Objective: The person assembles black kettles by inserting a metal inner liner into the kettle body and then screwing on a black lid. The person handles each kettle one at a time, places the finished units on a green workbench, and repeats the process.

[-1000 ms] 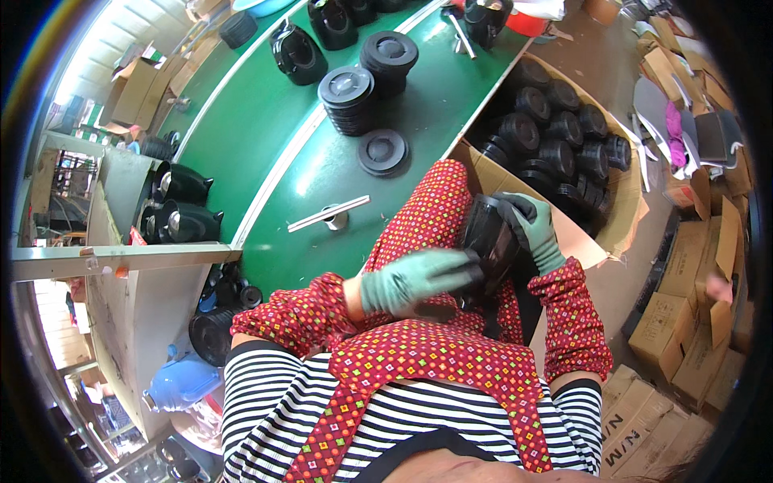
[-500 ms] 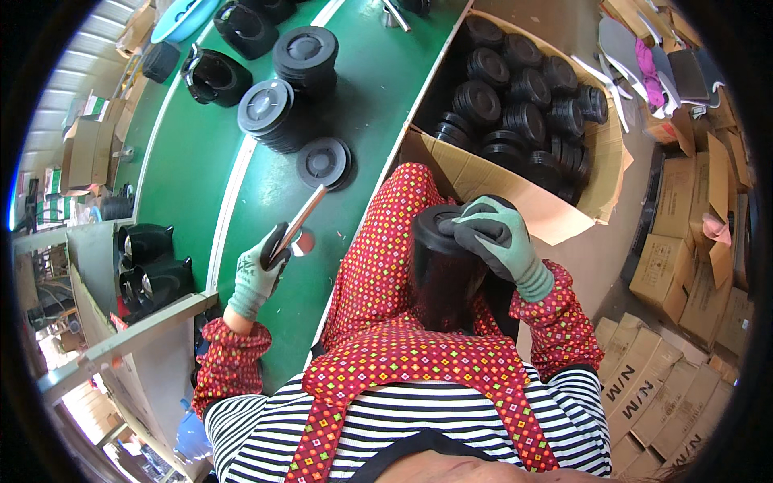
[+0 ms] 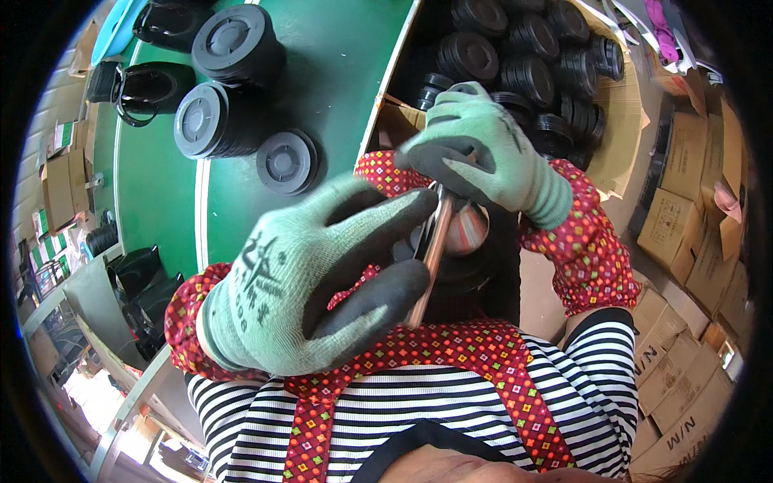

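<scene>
My left hand [image 3: 314, 274], in a green knitted glove with dark palm and fingers, holds a long, thin, brownish tool [image 3: 432, 262] between thumb and fingers. Beside that tool shows a shiny round part [image 3: 467, 229] with red and pale stripes on it. My right hand [image 3: 483, 149], gloved alike, is bent over the tool's upper end with its fingers closed there. Below both hands, at my lap, stands a dark cylindrical container [image 3: 459, 280], mostly hidden by hands and tool.
On the green table [image 3: 334, 72] at left stand stacks of black round lids [image 3: 201, 121], a low lid pile [image 3: 287, 163] and glossy black jugs [image 3: 157, 90]. A cardboard box [image 3: 624, 129] full of black lids sits ahead right. Cartons [image 3: 684, 225] are piled at far right.
My left hand has brought the tool from over the table to above the container on my lap. My right hand has moved from the container's top to the tool's upper end.
</scene>
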{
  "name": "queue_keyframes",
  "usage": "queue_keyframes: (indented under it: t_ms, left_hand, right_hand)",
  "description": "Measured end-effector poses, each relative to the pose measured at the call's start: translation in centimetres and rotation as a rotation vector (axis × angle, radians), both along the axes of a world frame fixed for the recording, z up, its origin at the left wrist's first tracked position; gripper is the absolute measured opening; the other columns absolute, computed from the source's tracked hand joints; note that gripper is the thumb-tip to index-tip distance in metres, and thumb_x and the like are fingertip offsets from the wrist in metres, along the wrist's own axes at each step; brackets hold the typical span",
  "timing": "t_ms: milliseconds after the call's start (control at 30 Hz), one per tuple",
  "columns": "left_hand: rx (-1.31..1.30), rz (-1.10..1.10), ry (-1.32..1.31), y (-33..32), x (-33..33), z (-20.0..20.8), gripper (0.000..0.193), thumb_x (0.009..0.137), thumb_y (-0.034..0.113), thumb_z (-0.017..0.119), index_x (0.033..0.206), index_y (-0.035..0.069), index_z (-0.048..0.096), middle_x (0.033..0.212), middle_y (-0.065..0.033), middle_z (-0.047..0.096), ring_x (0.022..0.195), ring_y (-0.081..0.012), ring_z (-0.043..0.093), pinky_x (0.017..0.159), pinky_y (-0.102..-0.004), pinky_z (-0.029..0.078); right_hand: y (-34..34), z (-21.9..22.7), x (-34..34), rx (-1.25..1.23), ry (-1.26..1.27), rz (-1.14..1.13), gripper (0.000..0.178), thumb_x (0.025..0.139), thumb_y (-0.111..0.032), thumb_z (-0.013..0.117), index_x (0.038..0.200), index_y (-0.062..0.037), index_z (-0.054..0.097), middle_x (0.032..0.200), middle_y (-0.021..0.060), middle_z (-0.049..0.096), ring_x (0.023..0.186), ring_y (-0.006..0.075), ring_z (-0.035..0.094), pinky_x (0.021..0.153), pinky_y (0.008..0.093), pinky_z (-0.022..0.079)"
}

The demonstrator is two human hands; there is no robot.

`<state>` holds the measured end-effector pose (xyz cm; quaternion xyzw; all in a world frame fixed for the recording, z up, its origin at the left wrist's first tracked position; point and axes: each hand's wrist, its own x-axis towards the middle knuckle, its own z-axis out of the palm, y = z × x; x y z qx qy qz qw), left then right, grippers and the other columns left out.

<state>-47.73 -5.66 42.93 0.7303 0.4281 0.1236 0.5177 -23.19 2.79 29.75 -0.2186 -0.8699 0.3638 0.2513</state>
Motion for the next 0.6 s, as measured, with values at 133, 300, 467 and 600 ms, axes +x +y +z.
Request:
queue_keyframes:
  t_ms: [133,300,467,600]
  left_hand:
    - [0.362,-0.159,-0.28,2.6,2.4,-3.6,0.051,0.092,0.025,0.063,0.132,-0.007,0.065,0.126,-0.0271,0.063,0.107,-0.0384,0.068,0.094,-0.0475,0.053]
    - [0.396,-0.382,-0.228,0.6,8.9,-5.9,0.047,0.087,0.038,0.071,0.121,0.006,0.066,0.107,-0.0141,0.064,0.097,-0.0338,0.065,0.086,-0.0456,0.052]
    - [0.406,-0.097,0.075,-1.9,12.3,-6.8,0.053,0.084,0.037,0.074,0.13,0.012,0.067,0.107,-0.0104,0.065,0.097,-0.0302,0.063,0.086,-0.0438,0.048]
    - [0.377,-0.31,-0.39,-1.5,8.5,-5.8,0.055,0.084,0.032,0.071,0.133,0.007,0.066,0.106,-0.0073,0.063,0.1,-0.0275,0.061,0.096,-0.0457,0.045]
  right_hand:
    - [-0.4,-7.7,-0.1,-0.42,0.374,0.108,0.024,0.094,-0.024,0.072,0.105,-0.0034,0.076,0.106,0.0149,0.069,0.106,0.0304,0.066,0.098,0.0451,0.049]
    - [-2.1,-11.0,-2.3,-0.557,0.475,0.203,0.022,0.094,-0.013,0.073,0.113,-0.0009,0.071,0.124,0.0135,0.062,0.122,0.0245,0.058,0.108,0.0372,0.045]
    - [-2.3,-6.5,-5.0,-1.191,0.543,0.462,0.019,0.093,-0.015,0.074,0.096,0.003,0.075,0.114,0.0119,0.064,0.109,0.0189,0.06,0.096,0.0337,0.047]
    - [-4.1,-5.3,-1.6,-0.673,0.406,0.13,0.025,0.098,-0.024,0.067,0.101,-0.0006,0.074,0.114,0.0129,0.065,0.114,0.0252,0.059,0.106,0.0429,0.043]
